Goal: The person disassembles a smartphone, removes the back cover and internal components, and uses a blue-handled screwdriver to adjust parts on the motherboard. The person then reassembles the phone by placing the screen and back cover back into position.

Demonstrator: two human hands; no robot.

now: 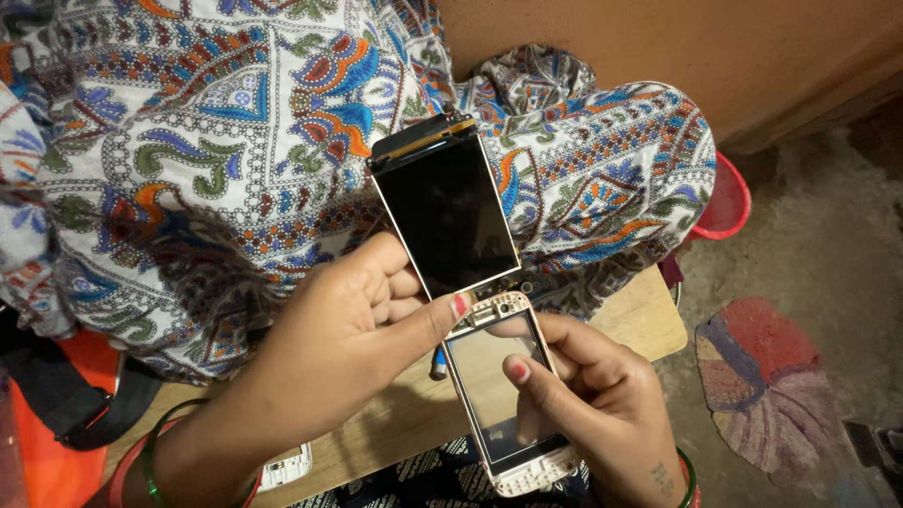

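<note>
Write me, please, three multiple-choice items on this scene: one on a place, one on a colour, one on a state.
1. Where is the black screen relative to the frame?
A. above it
B. under it
C. far to its right

2. What colour is the bucket?
A. green
B. red
C. white

3. How does the right hand meet the frame?
A. apart from it
B. holding it
C. flat beside it

Answers:
1 A: the screen stands lifted above the frame's top edge, pinched by the left hand.
2 B: its rim shows red by the patterned cloth.
3 B: its fingers wrap around the frame.
</note>
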